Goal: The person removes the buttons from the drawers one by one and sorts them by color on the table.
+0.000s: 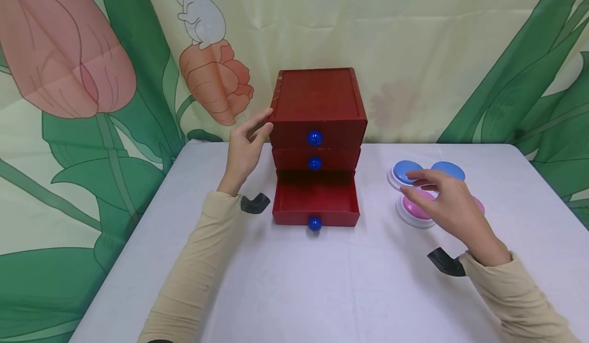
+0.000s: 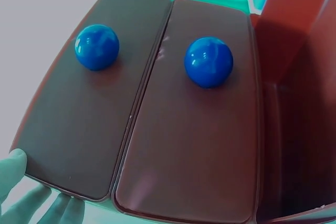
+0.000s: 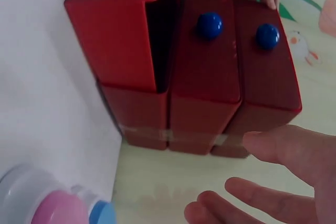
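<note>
A dark red three-drawer cabinet (image 1: 317,95) with round blue knobs (image 1: 315,138) stands at the back of the table. Its bottom drawer (image 1: 317,197) is pulled out, and no object shows inside; the upper two are closed. My left hand (image 1: 244,146) touches the cabinet's upper left side, fingers fairly straight and the thumb (image 2: 13,166) at the front edge of the top drawer. To the right, my right hand (image 1: 453,207) hovers over blue and pink push buttons, fingers loosely bent and holding nothing. In the right wrist view its fingers (image 3: 278,198) are apart from the cabinet.
Two blue buttons (image 1: 407,172) sit behind two pink ones (image 1: 417,205), on white bases; my right hand partly covers them. A white cloth (image 1: 294,287) covers the table. Behind it hangs a curtain (image 1: 405,51) printed with plants and a rabbit.
</note>
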`<state>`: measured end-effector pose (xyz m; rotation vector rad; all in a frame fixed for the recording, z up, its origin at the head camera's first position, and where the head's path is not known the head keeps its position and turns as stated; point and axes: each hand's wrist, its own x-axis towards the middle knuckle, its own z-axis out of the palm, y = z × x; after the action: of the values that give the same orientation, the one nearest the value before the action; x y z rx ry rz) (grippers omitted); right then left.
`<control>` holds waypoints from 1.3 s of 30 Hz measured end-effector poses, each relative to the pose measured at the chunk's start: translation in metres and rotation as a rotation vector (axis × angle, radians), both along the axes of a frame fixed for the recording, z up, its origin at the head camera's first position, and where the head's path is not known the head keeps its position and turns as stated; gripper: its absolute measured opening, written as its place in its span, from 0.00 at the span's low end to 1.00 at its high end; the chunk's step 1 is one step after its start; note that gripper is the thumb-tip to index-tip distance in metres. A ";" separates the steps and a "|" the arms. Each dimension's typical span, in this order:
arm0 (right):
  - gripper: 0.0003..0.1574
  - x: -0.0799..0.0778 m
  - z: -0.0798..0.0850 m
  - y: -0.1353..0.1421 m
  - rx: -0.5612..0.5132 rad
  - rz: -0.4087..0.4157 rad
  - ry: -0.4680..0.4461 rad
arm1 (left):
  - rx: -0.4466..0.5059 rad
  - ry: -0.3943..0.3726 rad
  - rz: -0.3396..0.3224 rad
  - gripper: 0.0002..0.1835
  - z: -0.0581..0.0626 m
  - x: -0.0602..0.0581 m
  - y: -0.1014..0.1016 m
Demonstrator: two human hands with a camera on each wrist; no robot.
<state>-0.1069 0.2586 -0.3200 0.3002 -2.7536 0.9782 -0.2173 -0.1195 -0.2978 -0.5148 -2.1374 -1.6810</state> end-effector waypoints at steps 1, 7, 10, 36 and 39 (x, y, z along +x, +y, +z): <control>0.26 0.000 0.000 -0.003 -0.006 0.011 -0.006 | 0.000 -0.006 -0.001 0.21 0.003 0.003 0.001; 0.24 -0.002 0.002 -0.022 -0.026 0.072 -0.031 | 0.000 -0.033 -0.006 0.21 0.020 0.020 0.007; 0.22 -0.003 0.001 -0.033 -0.036 0.093 -0.044 | 0.009 -0.033 -0.009 0.21 0.020 0.020 0.006; 0.19 0.000 -0.010 -0.087 -0.089 0.244 -0.170 | 0.014 -0.034 -0.006 0.22 0.020 0.019 0.007; 0.18 0.000 -0.013 -0.092 -0.095 0.268 -0.199 | 0.016 -0.036 -0.007 0.22 0.019 0.019 0.007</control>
<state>-0.1066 0.1671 -0.3327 0.5993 -2.8834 1.2640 -0.1982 -0.1129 -0.2787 -0.4920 -2.1478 -1.7221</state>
